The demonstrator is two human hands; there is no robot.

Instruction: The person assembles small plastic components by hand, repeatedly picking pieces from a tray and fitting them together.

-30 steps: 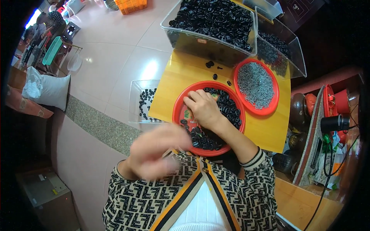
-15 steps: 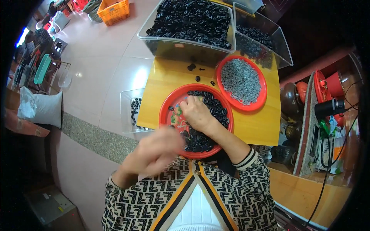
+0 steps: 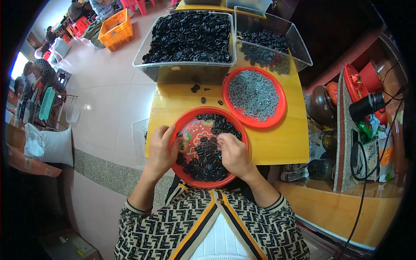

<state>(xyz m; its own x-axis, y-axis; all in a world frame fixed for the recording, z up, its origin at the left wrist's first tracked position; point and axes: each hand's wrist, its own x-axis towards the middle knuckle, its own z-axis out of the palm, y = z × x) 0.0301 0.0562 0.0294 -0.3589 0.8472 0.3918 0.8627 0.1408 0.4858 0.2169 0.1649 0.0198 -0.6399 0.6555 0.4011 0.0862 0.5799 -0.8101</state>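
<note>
The left hand (image 3: 164, 149) was at the left rim of the round red tray (image 3: 196, 130), with its fingers bent. The right hand (image 3: 236, 156) was curled over the small black plastic pieces (image 3: 207, 158), which lay inside this tray. Whether either hand pinched a piece, I could not tell. Just beside the tray, a red plate (image 3: 281, 102) held grey screws (image 3: 253, 93).

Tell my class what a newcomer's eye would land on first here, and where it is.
Probably the big clear bin heaped with black pieces, at the far side of the yellow table. Next, the red plate of small grey pieces, in front of it to the right. Nearest the person, both hands, left and right, are over a red tray of black pieces.
</note>
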